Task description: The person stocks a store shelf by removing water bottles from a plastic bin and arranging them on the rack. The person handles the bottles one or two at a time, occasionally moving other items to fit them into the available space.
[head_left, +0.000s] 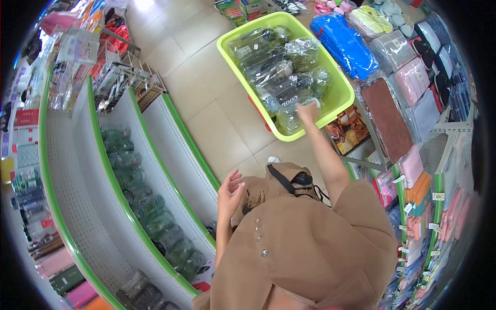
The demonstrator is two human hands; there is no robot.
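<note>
A yellow-green plastic basket (pixel 341 98) stands ahead of me, holding several see-through bottles in clear wrap. One bears white lettering, partly readable as "COO". My right hand (pixel 308 110) reaches into the near end of the basket, its fingers closed around the top of a clear wrapped bottle (pixel 289 118). The bottle's lower part is hidden among the others and behind the basket rim. My left hand (pixel 231 192) hangs in the air before my body, near the shelf edge. Its fingers are loosely bent and apart, with nothing in them.
On the left, white shelves with green edges (pixel 160 150) carry rows of greenish clear bottles (pixel 155 209) and darker ones (pixel 144 294). Tiled floor (pixel 217 124) runs between shelves and basket. On the right are a blue wrapped pack (pixel 345 45), a brown folded cloth (pixel 387 119) and hanging packaged goods.
</note>
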